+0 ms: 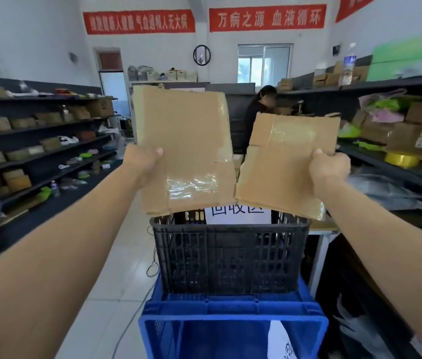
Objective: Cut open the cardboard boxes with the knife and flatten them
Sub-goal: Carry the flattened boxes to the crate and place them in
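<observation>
Blue crate point(233, 314) sits nearest, with a black mesh crate point(230, 255) stacked just behind it; a white sign point(238, 215) inside the black one shows partly hidden characters, perhaps "回收区". Above the black crate's far rim, both arms reach forward. Left hand point(143, 164) is clamped on the left edge of the larger flattened box point(184, 149), upright with its long axis vertical. Right hand point(330, 168) grips the right edge of the smaller flattened box point(285, 161), tilted slightly rightward. Their lower inner corners nearly touch. Both bear clear tape.
</observation>
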`<action>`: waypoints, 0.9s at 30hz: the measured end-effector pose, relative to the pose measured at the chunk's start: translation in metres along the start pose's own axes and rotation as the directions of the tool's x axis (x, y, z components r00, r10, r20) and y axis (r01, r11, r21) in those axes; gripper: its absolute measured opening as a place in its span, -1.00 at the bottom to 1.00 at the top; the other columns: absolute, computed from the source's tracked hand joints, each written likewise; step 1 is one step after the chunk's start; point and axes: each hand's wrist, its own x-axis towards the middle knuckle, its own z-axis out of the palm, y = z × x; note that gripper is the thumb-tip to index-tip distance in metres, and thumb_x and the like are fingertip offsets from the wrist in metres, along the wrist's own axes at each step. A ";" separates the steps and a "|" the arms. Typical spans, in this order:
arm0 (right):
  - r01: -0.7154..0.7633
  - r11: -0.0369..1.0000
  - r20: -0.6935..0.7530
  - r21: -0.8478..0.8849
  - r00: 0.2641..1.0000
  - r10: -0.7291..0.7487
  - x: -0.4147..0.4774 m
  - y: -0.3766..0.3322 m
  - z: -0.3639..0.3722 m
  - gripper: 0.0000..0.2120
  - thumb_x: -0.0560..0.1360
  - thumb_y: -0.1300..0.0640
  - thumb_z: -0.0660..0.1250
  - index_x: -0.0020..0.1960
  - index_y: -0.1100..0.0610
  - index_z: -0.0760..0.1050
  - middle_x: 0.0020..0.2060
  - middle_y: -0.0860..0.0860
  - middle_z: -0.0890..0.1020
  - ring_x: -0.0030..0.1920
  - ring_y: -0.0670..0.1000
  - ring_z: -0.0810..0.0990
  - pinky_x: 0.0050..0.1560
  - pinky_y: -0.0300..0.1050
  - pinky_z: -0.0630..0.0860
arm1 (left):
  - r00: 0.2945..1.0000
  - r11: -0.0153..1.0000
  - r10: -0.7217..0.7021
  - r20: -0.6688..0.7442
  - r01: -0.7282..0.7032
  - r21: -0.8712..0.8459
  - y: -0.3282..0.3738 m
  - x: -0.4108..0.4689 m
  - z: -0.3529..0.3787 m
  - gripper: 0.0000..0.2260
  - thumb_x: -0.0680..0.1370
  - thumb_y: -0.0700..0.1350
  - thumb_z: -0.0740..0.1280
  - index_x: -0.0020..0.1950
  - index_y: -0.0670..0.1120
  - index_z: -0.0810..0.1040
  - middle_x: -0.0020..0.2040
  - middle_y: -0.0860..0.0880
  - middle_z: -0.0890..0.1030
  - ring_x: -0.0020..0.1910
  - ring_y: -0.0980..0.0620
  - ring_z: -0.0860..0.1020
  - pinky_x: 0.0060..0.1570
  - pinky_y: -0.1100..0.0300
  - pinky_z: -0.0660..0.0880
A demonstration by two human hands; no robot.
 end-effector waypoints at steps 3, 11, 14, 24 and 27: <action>-0.017 0.999 0.036 -0.040 0.999 0.018 0.035 0.013 0.035 -0.62 0.59 0.08 0.23 0.35 0.22 0.37 0.27 0.15 0.50 0.24 0.19 0.48 0.17 -0.03 0.40 | 1.000 0.999 -0.029 0.000 0.029 -0.032 -0.012 0.037 0.022 -0.63 0.51 -0.17 0.41 0.27 -0.27 0.47 0.17 -0.19 0.58 0.10 -0.17 0.57 0.12 -0.15 0.52; -0.059 0.934 0.218 -0.352 0.965 0.143 0.130 0.080 0.124 -0.55 0.58 0.13 0.22 0.42 0.28 0.31 0.33 0.19 0.44 0.29 0.20 0.44 0.21 -0.03 0.41 | 0.983 0.976 -0.154 0.100 0.136 0.168 -0.059 0.105 0.100 -0.65 0.55 -0.21 0.35 0.30 -0.27 0.41 0.10 -0.11 0.54 0.00 -0.09 0.51 -0.03 0.05 0.46; -0.025 0.849 0.288 -0.528 0.935 0.207 0.147 0.116 0.146 -0.55 0.58 0.11 0.21 0.39 0.33 0.32 0.31 0.22 0.46 0.26 0.21 0.47 0.14 -0.06 0.42 | 0.958 0.927 -0.254 0.129 0.204 0.314 -0.089 0.118 0.120 -0.65 0.57 -0.20 0.32 0.32 -0.27 0.38 0.17 -0.12 0.52 0.10 -0.12 0.51 0.07 0.00 0.47; -0.060 0.672 0.341 -0.738 0.827 0.447 0.154 0.201 0.183 -0.39 0.60 -0.16 0.12 0.40 0.33 0.32 0.23 0.24 0.48 0.16 0.25 0.49 0.15 0.06 0.43 | 0.719 0.631 -0.679 0.147 0.469 0.617 -0.204 0.156 0.155 -0.61 0.58 -0.20 0.31 0.37 -0.29 0.35 0.31 -0.22 0.47 0.29 -0.22 0.44 0.30 -0.13 0.33; -0.018 0.607 0.378 -0.794 0.768 0.517 0.152 0.217 0.189 -0.68 0.61 0.10 0.15 0.14 0.37 0.43 -0.02 0.24 0.50 -0.03 0.24 0.52 -0.14 -0.02 0.38 | 0.612 0.515 -0.777 0.148 0.483 0.709 -0.233 0.174 0.154 -0.58 0.56 -0.20 0.33 0.37 -0.30 0.36 0.32 -0.23 0.47 0.31 -0.23 0.43 0.35 -0.15 0.29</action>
